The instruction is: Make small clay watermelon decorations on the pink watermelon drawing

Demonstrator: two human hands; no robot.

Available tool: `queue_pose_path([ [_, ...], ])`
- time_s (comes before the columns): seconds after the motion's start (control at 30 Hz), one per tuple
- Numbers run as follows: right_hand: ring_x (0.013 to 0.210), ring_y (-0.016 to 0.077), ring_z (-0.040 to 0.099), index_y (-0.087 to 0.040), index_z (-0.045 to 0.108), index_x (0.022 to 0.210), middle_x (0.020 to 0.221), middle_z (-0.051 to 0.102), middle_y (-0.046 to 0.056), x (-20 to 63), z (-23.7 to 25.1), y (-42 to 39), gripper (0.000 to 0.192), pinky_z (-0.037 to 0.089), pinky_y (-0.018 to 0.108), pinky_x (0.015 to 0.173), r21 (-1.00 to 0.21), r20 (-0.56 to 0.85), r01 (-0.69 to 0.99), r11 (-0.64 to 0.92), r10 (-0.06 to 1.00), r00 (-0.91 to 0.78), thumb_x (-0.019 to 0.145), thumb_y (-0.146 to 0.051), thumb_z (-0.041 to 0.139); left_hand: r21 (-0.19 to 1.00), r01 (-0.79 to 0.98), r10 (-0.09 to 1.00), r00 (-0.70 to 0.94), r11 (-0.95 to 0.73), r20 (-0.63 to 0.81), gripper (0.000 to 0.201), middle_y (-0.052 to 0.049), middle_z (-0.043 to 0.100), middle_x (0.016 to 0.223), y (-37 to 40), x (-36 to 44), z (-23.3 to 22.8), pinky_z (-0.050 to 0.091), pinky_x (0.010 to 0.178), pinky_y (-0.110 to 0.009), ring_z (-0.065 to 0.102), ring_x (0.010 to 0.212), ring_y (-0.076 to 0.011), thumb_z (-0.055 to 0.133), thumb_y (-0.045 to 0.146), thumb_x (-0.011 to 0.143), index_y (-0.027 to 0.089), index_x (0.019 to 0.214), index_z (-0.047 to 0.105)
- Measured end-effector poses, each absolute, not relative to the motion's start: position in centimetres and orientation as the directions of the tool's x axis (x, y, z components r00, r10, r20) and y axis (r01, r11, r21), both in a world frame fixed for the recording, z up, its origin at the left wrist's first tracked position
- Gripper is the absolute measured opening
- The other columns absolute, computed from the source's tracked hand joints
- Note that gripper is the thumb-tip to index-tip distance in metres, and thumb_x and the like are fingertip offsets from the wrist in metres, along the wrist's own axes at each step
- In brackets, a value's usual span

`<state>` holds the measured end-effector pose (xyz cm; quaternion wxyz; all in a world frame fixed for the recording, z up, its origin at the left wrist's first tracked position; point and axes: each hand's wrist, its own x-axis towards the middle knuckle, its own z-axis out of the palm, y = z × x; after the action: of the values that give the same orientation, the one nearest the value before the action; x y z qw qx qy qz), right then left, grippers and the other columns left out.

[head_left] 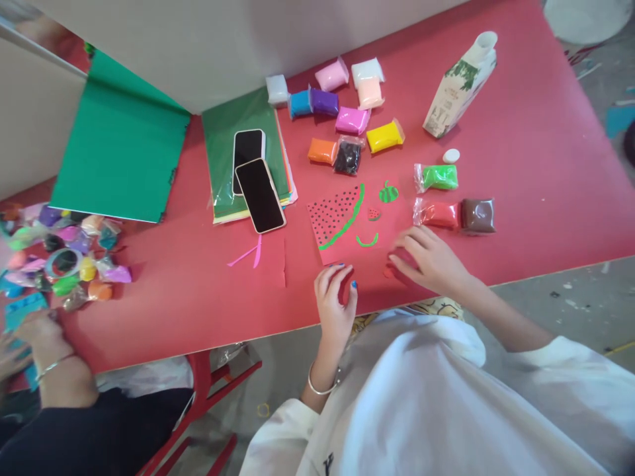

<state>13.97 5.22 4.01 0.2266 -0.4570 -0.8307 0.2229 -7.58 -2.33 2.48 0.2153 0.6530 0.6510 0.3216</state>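
My left hand [337, 301] is at the table's near edge, fingers bent and apart, with its fingertips by the lower edge of a red sheet of paper [342, 256]. Nothing shows between its thumb and fingers. My right hand [430, 259] rests at the sheet's right side, loosely curved, thumb apart from the fingers. Beside its thumb lies a small bit of red clay [388, 272]; whether they touch is unclear. On the sheet are a large dotted watermelon slice with a green clay rind [342, 233], a small slice [374, 214], a striped watermelon [389, 192] and a green clay curve [368, 241].
Packs of green [440, 176], red [441, 215] and brown clay [477, 215] lie beyond my right hand. A carton [459, 89] stands behind its white cap [451, 156]. Several clay packs [352, 119] and two phones [260, 195] lie farther back. A co-worker's arm [64, 363] is at left.
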Motion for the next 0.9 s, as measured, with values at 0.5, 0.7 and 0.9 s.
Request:
queue_pose_path([
  [0.5, 0.13, 0.0257, 0.045, -0.016, 0.044, 0.138, 0.136, 0.053, 0.015, 4.8, -2.2, 6.1, 0.057, 0.024, 0.049, 0.114, -0.312, 0.325, 0.209, 0.927, 0.311, -0.893, 0.093, -0.051, 0.04, 0.804, 0.59, 0.85, -0.455, 0.067, 0.264, 0.016, -0.006, 0.05, 0.105, -4.6, -11.1, 2.1, 0.043, 0.097, -0.041, 0.052, 0.105, -0.0207, 0.053, 0.021, 0.083, 0.02, 0.099, 0.055],
  [0.7, 0.131, 0.0261, 0.042, -0.016, 0.043, 0.139, 0.137, 0.052, 0.016, 3.8, -1.5, 6.4, 0.059, 0.022, 0.05, 0.115, -0.397, 0.281, 0.196, 0.897, 0.322, -0.904, 0.092, -0.053, 0.041, 0.826, 0.564, 0.839, -0.459, 0.022, 0.291, 0.016, -0.007, 0.05, 0.105, -3.2, -10.7, 3.4, 0.044, 0.094, -0.039, 0.052, 0.103, -0.0197, 0.054, 0.026, 0.087, 0.02, 0.102, 0.055],
  [0.9, 0.12, 0.0217, 0.048, -0.018, 0.048, 0.127, 0.121, 0.057, 0.013, 6.0, 1.5, 8.0, 0.043, 0.034, 0.045, 0.108, -0.763, 0.414, 0.06, 0.643, 0.558, -0.719, 0.098, -0.042, 0.028, 0.81, 0.582, 0.762, -0.489, -0.079, 0.426, 0.015, -0.006, 0.049, 0.103, -3.1, -9.0, 5.7, 0.046, 0.091, -0.038, 0.053, 0.098, -0.0179, 0.052, 0.027, 0.089, 0.02, 0.103, 0.053],
])
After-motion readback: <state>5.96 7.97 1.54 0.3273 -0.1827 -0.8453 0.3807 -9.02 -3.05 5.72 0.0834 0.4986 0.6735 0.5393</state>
